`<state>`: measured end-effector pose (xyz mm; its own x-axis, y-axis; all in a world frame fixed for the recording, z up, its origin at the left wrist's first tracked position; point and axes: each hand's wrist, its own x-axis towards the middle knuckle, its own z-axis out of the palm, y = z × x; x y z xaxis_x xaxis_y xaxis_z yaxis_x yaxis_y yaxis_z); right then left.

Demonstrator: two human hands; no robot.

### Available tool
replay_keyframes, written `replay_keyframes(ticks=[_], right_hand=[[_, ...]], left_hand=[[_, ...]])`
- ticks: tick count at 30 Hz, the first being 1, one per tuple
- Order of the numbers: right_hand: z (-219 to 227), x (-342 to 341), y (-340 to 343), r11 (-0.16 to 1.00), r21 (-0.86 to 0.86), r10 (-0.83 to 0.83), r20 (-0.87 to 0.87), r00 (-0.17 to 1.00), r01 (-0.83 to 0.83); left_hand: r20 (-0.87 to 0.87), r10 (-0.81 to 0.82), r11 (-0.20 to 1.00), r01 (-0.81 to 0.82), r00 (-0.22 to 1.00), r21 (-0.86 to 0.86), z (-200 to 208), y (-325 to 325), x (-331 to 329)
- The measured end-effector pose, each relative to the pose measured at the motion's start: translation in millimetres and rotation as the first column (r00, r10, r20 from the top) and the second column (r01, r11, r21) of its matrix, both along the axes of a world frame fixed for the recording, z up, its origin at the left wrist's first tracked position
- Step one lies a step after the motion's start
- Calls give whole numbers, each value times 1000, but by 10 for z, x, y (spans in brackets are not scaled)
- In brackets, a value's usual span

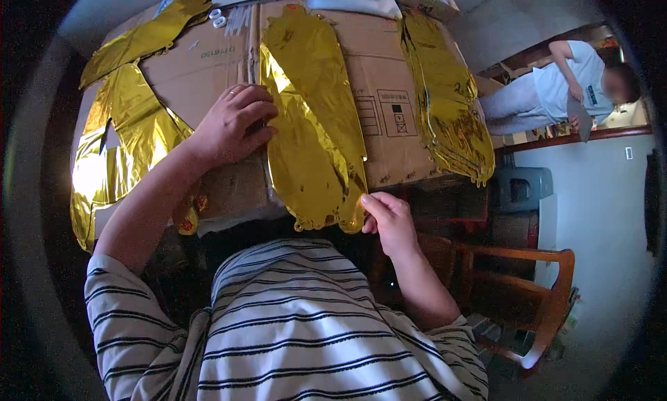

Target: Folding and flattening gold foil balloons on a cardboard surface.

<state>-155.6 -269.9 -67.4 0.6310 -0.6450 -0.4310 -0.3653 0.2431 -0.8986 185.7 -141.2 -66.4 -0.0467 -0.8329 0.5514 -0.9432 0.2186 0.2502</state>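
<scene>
The long, shiny gold foil sheet with tabbed edges [309, 109] lies lengthwise on the brown cardboard worktop [201, 74], its near end seeming to overhang; the right hand [393, 219] has its grip closed in a pinch at the near right corner; the left hand [236, 125] curls loosely at the left edge, and whether it grasps foil I cannot tell; best to steady the left side and tug the corner gently, since such thin foil could tear.

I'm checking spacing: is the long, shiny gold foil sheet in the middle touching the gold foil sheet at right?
Apart. The head view shows brown printed cardboard between the middle sheet and the right sheet.
</scene>
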Motion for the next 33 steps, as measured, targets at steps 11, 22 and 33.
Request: replay_keyframes(ticks=[11,22,33], right_hand=[[24,19,-2,998,55,-28,-4,1000,28],[-33,38,72,997,-22,-70,-8,997,70],[-28,37,88,997,-33,-77,-10,997,76]], left_hand=[[8,23,1000,-23,1000,-4,60,13,-46],[-63,38,993,-30,997,115,48,51,-7],[-26,35,999,-34,999,41,80,9,1]])
